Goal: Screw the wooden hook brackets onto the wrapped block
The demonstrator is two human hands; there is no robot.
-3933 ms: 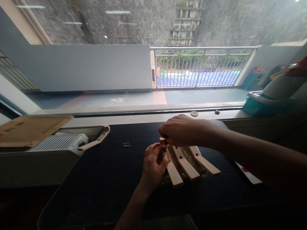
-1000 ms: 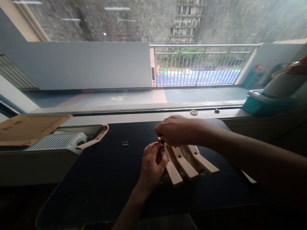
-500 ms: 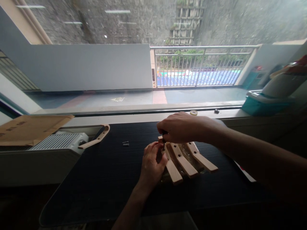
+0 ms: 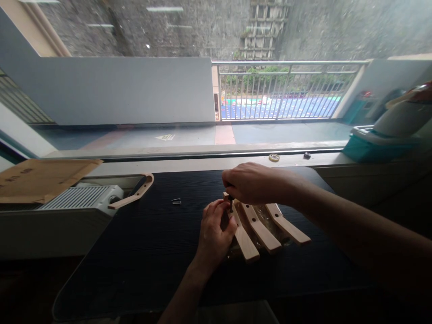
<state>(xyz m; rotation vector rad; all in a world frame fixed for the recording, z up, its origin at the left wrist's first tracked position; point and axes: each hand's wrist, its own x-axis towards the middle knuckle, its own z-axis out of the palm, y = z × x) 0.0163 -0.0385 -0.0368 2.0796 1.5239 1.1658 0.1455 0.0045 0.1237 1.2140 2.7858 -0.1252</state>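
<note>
My right hand [image 4: 248, 182] is closed around the dark handle of a screwdriver [image 4: 231, 204], its shaft pointing down at the leftmost wooden piece. That bent, pale wooden piece [image 4: 247, 245] has holes in it, and my left hand [image 4: 216, 225] grips its upper part from the left, fingers near the screwdriver's tip. Beside it lie a second wooden piece [image 4: 265, 234] and a third wooden piece [image 4: 292, 228], both with dark holes. Crinkled clear plastic [image 4: 268, 218] shows under and between them. The screwdriver's tip is hard to make out in shadow.
On the black table [image 4: 151, 256] lie a few screws [image 4: 176, 201] left of my hands. A curved wooden piece [image 4: 135, 194] rests at the table's left edge, near a radiator [image 4: 84, 198] and cardboard [image 4: 47, 180]. A tape roll [image 4: 274, 158] and a teal box [image 4: 364, 146] sit along the windowsill.
My right hand has dipped slightly, still on the screwdriver over the leftmost wooden piece. My left hand keeps its hold. The whole view has shifted a little.
</note>
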